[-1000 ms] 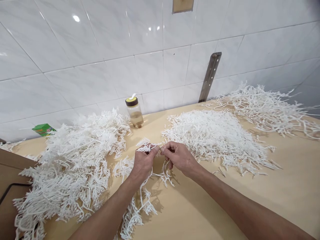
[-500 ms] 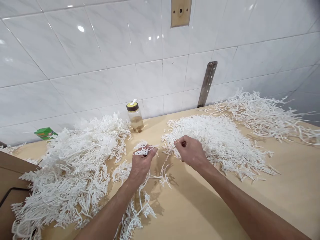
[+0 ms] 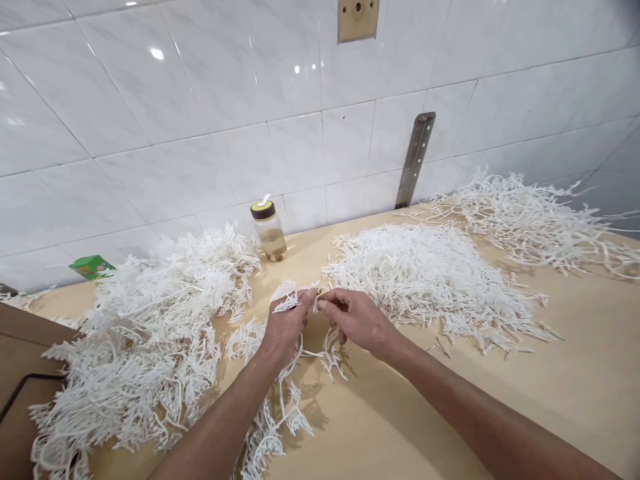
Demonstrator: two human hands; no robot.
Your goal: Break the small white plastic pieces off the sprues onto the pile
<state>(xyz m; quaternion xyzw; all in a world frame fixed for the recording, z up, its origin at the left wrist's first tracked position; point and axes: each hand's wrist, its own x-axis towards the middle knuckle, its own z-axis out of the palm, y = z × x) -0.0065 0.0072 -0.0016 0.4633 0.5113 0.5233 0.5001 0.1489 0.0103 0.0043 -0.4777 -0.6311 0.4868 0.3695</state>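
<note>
My left hand (image 3: 289,321) is closed around a white branched plastic piece (image 3: 287,303), whose fine tips stick out over the fingers. Thin white stems trail from below this hand onto the table. My right hand (image 3: 357,319) is pinched close against the left fingertips, at the end of the branched piece; what sits between its fingers is too small to make out. To the left lies a large heap of white branched pieces (image 3: 145,340). On the right is a pile of short white bits (image 3: 420,273), just beyond my right hand.
A lidded bottle (image 3: 270,233) with liquid stands by the tiled wall (image 3: 210,100). Bare white stems (image 3: 540,220) lie at the far right. A green packet (image 3: 91,267) and a brown box (image 3: 25,373) are on the left. A metal bracket (image 3: 416,160) rises along the wall.
My right hand has moved left from the edge of the short-bits pile to meet my left hand's fingertips. The left hand stays nearly in place, still gripping the branched piece.
</note>
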